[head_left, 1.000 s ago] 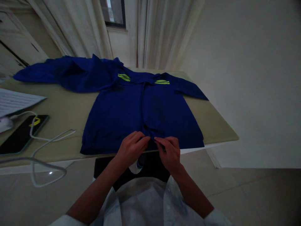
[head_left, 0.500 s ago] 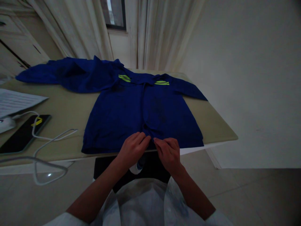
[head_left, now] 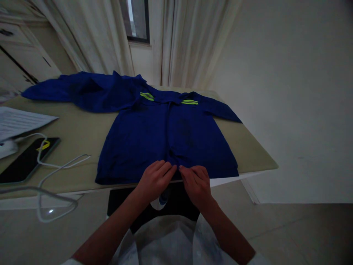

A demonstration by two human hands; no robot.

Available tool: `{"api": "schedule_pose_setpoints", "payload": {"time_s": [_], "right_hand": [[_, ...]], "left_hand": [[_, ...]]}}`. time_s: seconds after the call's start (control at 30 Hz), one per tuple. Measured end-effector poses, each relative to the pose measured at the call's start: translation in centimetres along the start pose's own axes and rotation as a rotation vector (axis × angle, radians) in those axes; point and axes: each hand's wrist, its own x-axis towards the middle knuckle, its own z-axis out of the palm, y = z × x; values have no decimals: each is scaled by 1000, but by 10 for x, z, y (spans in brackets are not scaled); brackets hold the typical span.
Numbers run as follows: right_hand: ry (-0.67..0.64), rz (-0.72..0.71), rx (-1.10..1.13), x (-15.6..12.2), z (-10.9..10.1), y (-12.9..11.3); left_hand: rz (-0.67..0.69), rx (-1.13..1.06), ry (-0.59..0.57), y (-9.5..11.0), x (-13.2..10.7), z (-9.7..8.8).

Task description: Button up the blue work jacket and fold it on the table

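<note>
Blue work jacket [head_left: 138,136] could probably slide off the table [head_left: 82,138] if your left hand [head_left: 157,178] and right hand [head_left: 196,182], both pinching its front hem [head_left: 223,173], tug too hard.

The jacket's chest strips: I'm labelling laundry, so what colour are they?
The chest strips are yellow-green with a greyish middle band, best seen in the head view.

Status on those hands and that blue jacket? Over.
Left hand, right hand: pinching jacket's near edge. Jacket spread on table. Phone off left, not in the way.
</note>
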Motion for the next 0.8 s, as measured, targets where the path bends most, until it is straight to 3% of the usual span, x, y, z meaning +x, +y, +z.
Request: {"api": "schedule_pose_setpoints", "payload": {"time_s": [0.17,0.37,0.57,0.8], "right_hand": [[-51,78,72,4,1,1],[-191,217,381,14,-8,14],[-89,279,431,13,-7,9],[-34,435,567,11,-7,0]], "left_hand": [[19,2,100,0,-3,-1],[-82,-128,94,0,-7,0],[-132,-210,196,3,-10,6],[-92,-278,284,1,-17,10]]}}
